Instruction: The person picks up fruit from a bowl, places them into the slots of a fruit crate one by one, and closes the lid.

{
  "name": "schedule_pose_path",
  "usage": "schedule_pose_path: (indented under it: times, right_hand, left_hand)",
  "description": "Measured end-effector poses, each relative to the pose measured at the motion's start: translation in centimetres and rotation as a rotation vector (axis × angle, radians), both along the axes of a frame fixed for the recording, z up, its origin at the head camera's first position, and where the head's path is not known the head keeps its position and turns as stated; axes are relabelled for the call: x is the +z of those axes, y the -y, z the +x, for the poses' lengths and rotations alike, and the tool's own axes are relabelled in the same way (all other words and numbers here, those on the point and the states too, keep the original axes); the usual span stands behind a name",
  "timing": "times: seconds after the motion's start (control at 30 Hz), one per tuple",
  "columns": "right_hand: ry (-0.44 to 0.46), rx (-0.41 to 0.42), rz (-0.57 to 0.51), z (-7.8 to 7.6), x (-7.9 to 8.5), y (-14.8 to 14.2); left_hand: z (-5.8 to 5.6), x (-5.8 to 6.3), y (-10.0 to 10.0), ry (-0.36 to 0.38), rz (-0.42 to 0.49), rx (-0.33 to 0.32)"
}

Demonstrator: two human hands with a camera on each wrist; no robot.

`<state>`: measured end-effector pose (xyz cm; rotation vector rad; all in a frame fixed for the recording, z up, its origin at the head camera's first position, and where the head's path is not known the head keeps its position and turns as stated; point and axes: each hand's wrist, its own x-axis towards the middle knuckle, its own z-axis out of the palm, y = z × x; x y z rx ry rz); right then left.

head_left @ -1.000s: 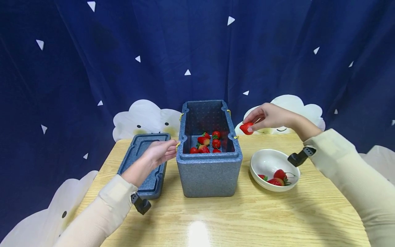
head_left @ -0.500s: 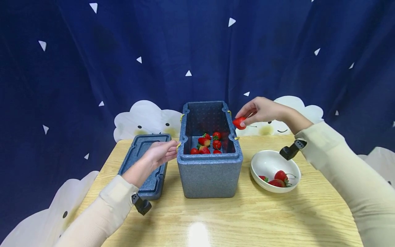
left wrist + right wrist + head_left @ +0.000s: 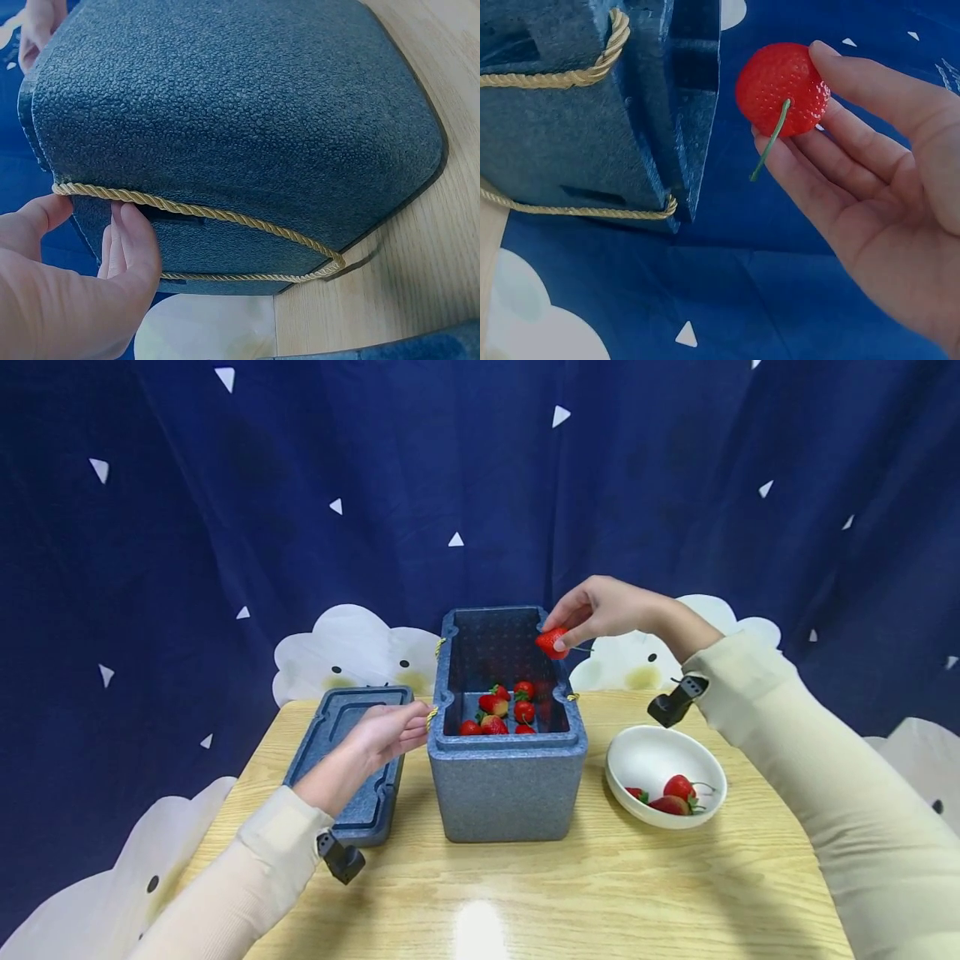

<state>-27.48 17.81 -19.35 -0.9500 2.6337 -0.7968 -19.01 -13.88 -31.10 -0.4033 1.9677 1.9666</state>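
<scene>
My right hand (image 3: 611, 607) pinches a red strawberry (image 3: 552, 643) between thumb and fingertips, over the right rim of the blue-grey foam box (image 3: 512, 797). In the right wrist view the strawberry (image 3: 780, 88) shows a thin green stem hanging down, and the box's side stands to its left. My left hand (image 3: 392, 731) rests its fingertips on the box's left side, beside a yellow rope handle (image 3: 247, 220); its fingers are fairly straight. Inside the box, several strawberries and small red fruits (image 3: 493, 704) lie on the floor.
A white bowl (image 3: 645, 752) with a few red fruits (image 3: 678, 789) stands right of the box on the wooden table (image 3: 622, 893). The box's lid (image 3: 360, 793) lies on the left, partly behind my left hand. A dark blue curtain (image 3: 375, 460) hangs behind.
My right hand has carried the strawberry left and slightly up, from beside the box to over its right rim. My left hand has stayed at the box's side.
</scene>
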Motion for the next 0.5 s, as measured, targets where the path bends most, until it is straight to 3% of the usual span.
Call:
schedule_pose_path:
  times: [0.23, 0.5]
  right_hand:
    - [-0.052, 0.022, 0.026, -0.7, 0.3, 1.6]
    - [-0.01, 0.04, 0.019, -1.7, 0.9, 3.3]
  left_hand:
    - [-0.2, -0.3, 0.1, -0.008, 0.012, 0.006]
    - [-0.2, -0.4, -0.1, -0.016, -0.005, -0.003]
